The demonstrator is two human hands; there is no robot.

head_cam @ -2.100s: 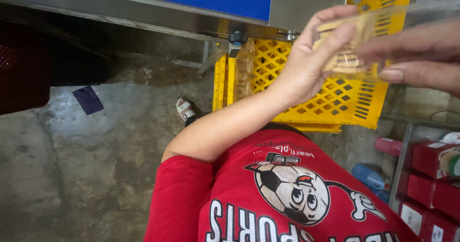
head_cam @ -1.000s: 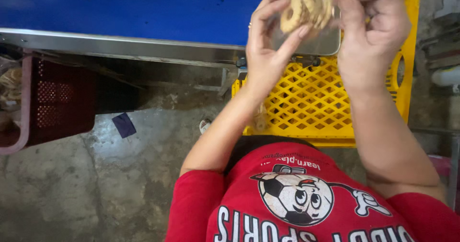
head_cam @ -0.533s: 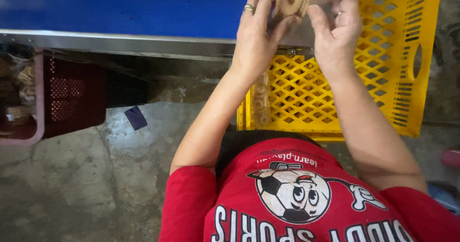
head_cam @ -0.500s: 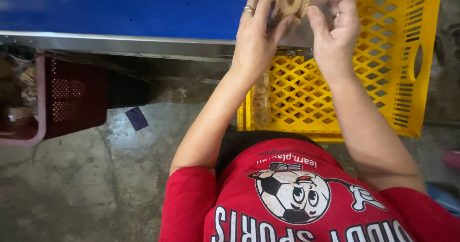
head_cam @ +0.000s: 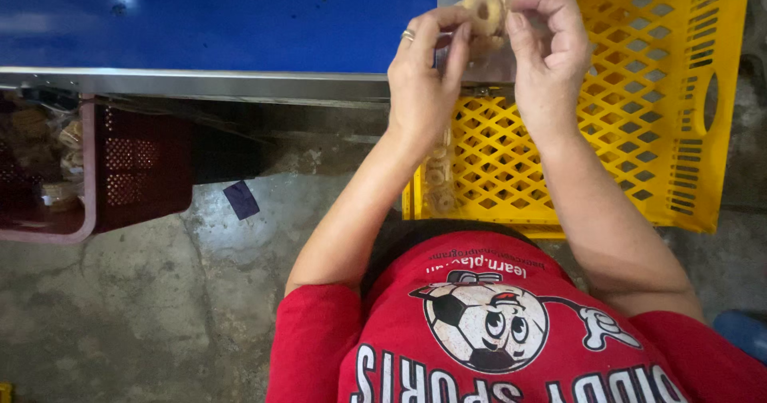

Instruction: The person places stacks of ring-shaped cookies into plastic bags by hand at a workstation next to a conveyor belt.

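Above the yellow crate point(head_cam: 639, 131), both hands pinch a clear bag of ring-shaped biscuits point(head_cam: 485, 11): the left hand point(head_cam: 423, 75) and right hand point(head_cam: 551, 51) each have their grip clamped on it, near the blue bench point(head_cam: 200, 27).

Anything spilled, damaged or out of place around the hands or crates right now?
One small oddity: a dark blue scrap lies loose on the concrete floor beside the dark red crate. Both hands, left hand and right hand, hold the ring-shaped snacks neatly; no spill visible.

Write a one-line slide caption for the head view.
Left hand and right hand pinch a ring-shaped biscuit above a yellow crate.
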